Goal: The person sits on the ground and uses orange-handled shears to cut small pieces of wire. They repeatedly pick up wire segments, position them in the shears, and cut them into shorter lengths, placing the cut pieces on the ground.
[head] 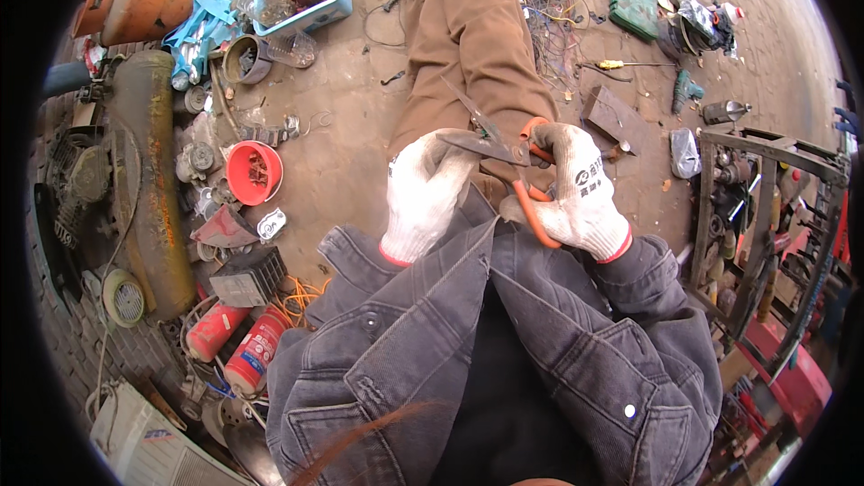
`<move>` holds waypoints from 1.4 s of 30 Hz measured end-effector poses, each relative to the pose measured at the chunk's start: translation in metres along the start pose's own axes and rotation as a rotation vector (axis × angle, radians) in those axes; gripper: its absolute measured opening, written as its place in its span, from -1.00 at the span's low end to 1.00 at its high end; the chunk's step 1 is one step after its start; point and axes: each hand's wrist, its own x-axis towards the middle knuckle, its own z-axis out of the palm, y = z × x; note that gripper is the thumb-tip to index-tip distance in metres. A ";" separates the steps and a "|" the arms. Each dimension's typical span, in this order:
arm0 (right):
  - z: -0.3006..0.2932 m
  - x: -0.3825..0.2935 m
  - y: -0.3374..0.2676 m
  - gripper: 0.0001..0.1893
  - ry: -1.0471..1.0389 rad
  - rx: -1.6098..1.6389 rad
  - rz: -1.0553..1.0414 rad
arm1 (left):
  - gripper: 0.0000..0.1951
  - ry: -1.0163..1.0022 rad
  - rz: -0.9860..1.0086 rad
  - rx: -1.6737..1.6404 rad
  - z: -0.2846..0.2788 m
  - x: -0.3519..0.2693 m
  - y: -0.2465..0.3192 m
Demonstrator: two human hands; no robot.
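Both my hands wear white knit work gloves with red cuffs, above my lap. My right hand [577,192] grips a pair of orange-handled shears [503,148], a handle loop on each side of its palm. Their blades stand apart and point left and away from me. My left hand [430,189] is curled beside the lower blade, which crosses in front of its fingertips. A small dark piece [484,132] shows between the blades; whether the left fingers hold it is hidden.
Beyond my legs at right lies a tangle of wires [550,7]. A red bucket [254,173], a blue tub [341,3] and fire extinguishers [256,351] stand left. To the right are a cordless drill [687,91], a screwdriver [628,65], a metal block [611,118] and a metal rack [766,148].
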 end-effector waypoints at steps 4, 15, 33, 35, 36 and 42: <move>0.004 0.007 -0.001 -0.42 0.024 -0.031 -0.077 | -0.80 0.030 0.039 -0.001 -0.001 -0.001 -0.002; -0.002 0.023 0.000 -0.48 -0.154 -0.129 -0.008 | -0.81 0.082 0.183 0.312 -0.002 0.002 0.004; 0.003 0.021 -0.001 -0.47 -0.036 -0.110 -0.103 | -0.89 0.048 0.112 0.069 -0.002 -0.001 0.005; 0.004 0.021 -0.001 -0.47 -0.040 -0.131 -0.073 | -0.86 0.090 0.120 0.126 0.000 -0.001 0.004; 0.004 0.022 -0.001 -0.46 -0.034 -0.147 -0.083 | -0.85 0.111 0.124 0.154 0.001 -0.001 0.004; 0.001 0.024 0.003 -0.43 -0.086 -0.217 -0.078 | -0.82 0.099 0.158 0.376 -0.003 0.001 0.007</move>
